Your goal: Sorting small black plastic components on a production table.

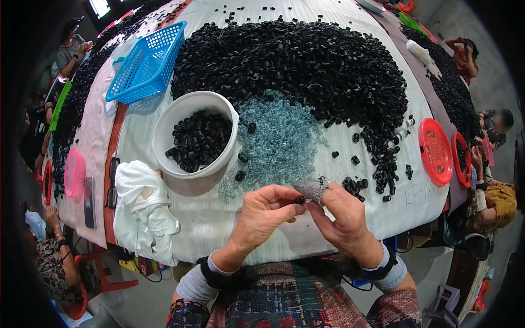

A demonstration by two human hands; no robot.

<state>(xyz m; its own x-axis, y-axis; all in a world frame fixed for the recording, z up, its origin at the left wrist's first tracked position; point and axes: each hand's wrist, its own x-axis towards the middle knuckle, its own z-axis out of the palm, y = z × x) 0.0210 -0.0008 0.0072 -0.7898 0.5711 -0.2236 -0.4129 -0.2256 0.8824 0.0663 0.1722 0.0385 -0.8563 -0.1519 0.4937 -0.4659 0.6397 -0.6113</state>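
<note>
My left hand (260, 216) is closed in a pinch on a small black plastic cap (299, 200), just over the table's near edge. Fingers of my right hand (348, 220) come together beside that cap. A grey cloth finger cover (310, 189) sits on its index finger; whatever its fingertips hold is too small to make out. Beyond both hands lies a pile of small clear bluish springs or rings (279, 142). A large heap of black caps (295, 65) spreads behind it. To the left, a white bucket (164, 134) holds more black caps.
A blue plastic basket (121, 93) stands at the far left, and a crumpled white cloth (139, 194) lies near the left edge. Eyeglasses (112, 183) and a phone (89, 202) are beside it. A red round lid (436, 153) lies at right. Other people sit at neighbouring tables.
</note>
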